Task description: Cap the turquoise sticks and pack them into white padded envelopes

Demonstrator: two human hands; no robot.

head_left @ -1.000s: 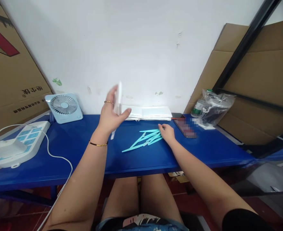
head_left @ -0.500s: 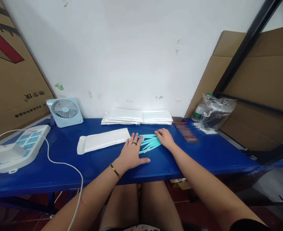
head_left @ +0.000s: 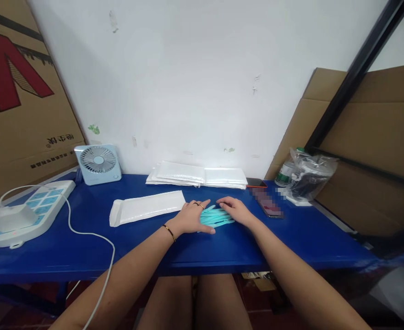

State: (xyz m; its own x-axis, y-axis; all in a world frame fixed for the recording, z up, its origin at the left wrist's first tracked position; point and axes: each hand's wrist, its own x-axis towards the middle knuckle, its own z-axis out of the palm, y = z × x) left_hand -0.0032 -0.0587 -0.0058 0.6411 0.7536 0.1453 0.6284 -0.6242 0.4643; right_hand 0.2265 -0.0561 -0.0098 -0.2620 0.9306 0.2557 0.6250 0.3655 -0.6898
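Note:
Several thin turquoise strips (head_left: 219,217) lie bunched side by side on the blue table (head_left: 147,254), between my two hands; their exact kind I cannot make out. My left hand (head_left: 192,215) stands at their left ends, its thumb spread along the near side and its fingers along the far side. Over the right ends rests my right hand (head_left: 235,211), fingers loosely bent and reaching toward the far side, its thumb hidden. Both hands cup the strips without a closed grip. Just left of my left hand lies a white padded mailer (head_left: 147,207).
A stack of white mailers (head_left: 181,172) lies by the wall. Two phones (head_left: 269,204) (head_left: 256,183) are to the right, near a bagged item (head_left: 310,181) and a bottle (head_left: 284,174). At left stand a small fan (head_left: 99,162) and a power strip (head_left: 47,206) with a trailing cable (head_left: 85,234).
The fanned strips are now gathered into a tighter, more even bunch. My left fingers have bent round the far side, and my right hand has slid slightly right. The view has tilted up.

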